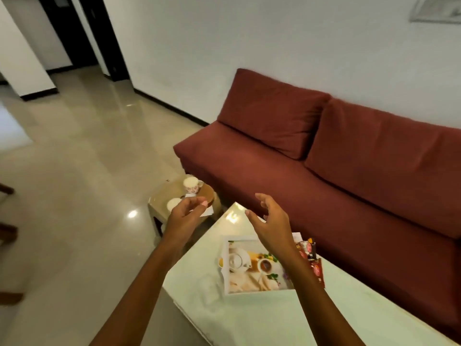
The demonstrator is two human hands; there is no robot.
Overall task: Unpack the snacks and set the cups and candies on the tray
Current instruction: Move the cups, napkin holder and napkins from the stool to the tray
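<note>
Head view is showing both bare hands raised in the air above the near end of a pale glass-topped counter point(249, 318). The left hand point(185, 216) is curling its fingers loosely inward, and the small pale thing at its fingertips may be a painted nail or something pinched; I cannot tell which. The right hand point(270, 221) is spreading its fingers wide and gripping nothing. Below the right forearm, a white-rimmed tray point(245, 265) printed with a teapot and teacup picture is lying flat on the counter. Red snack packets point(313, 260) are sitting just beside the tray's right edge, partly hidden by the arm. Farther off, a small side table point(159, 201) is carrying a flowered cup point(191, 185) standing upright and a second white cup point(173, 204) nearer the left hand. A dark red sofa point(336, 158) is running along the wall behind.
</note>
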